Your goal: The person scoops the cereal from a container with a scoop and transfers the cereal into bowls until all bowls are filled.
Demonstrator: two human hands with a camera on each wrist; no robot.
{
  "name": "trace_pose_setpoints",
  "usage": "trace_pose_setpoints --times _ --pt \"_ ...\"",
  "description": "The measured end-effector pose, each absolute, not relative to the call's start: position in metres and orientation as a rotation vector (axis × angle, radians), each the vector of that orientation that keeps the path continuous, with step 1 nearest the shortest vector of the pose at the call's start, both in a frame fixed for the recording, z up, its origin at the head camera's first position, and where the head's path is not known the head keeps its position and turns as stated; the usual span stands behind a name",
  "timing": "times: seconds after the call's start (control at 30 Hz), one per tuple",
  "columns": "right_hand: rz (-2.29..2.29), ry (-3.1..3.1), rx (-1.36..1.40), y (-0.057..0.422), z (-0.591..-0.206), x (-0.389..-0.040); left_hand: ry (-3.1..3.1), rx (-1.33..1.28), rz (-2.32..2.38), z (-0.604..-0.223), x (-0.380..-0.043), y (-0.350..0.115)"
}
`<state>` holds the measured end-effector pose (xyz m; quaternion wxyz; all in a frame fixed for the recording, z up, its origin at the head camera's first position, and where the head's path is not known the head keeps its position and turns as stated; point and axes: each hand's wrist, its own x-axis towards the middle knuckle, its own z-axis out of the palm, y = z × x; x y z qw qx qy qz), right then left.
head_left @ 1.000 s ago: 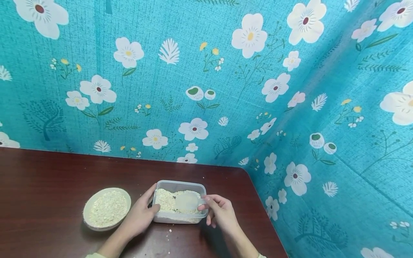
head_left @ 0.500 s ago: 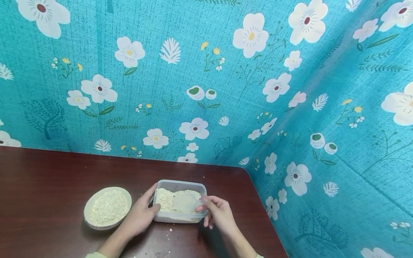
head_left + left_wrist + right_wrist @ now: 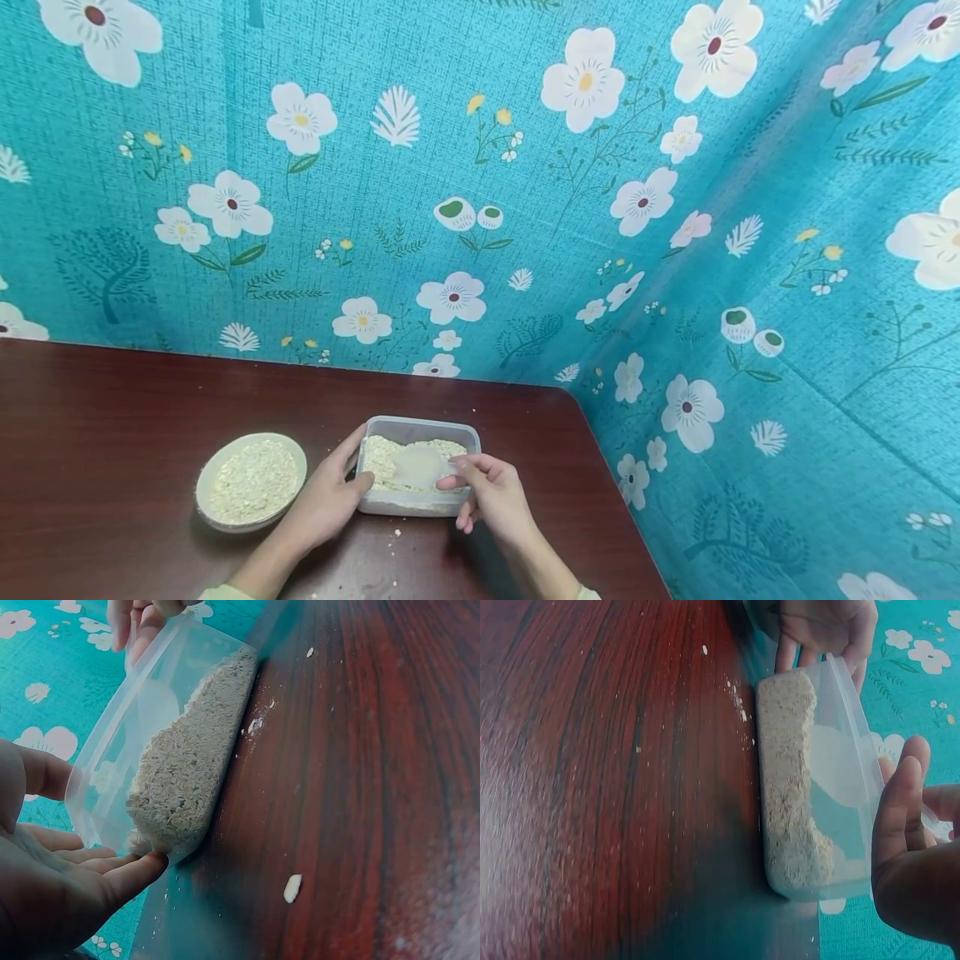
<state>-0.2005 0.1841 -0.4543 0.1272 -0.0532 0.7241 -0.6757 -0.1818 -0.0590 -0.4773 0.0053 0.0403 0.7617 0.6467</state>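
We find the right hand (image 3: 497, 498) pinching a translucent scoop (image 3: 417, 467) inside a plastic container (image 3: 423, 505) of flakes (image 3: 381, 457). The left hand (image 3: 330, 497) grips the container's left end; left of that, a filled bowl (image 3: 203, 492) stands on the table (image 3: 112, 433).

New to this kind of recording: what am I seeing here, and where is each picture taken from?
No machine here, just a person's left hand and right hand, both bare. The wide picture comes from a camera worn on the head; the two closer ones come from cameras on the left and right wrists. On the dark reddish table stand a translucent plastic container and a pale bowl, both holding pale flakes, with loose bits scattered nearby. The left hand grips the container's left end; the right hand pinches a whitish scoop, whose broad end is inside the container. A blue flowered cloth hangs behind.
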Motion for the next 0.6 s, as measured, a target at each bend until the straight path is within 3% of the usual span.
trace_pose_setpoints --times 0.6 --pt "-1.965 2.132 -0.126 0.144 -0.456 -0.191 2.393 0.109 1.989 -0.476 -0.181 -0.061"
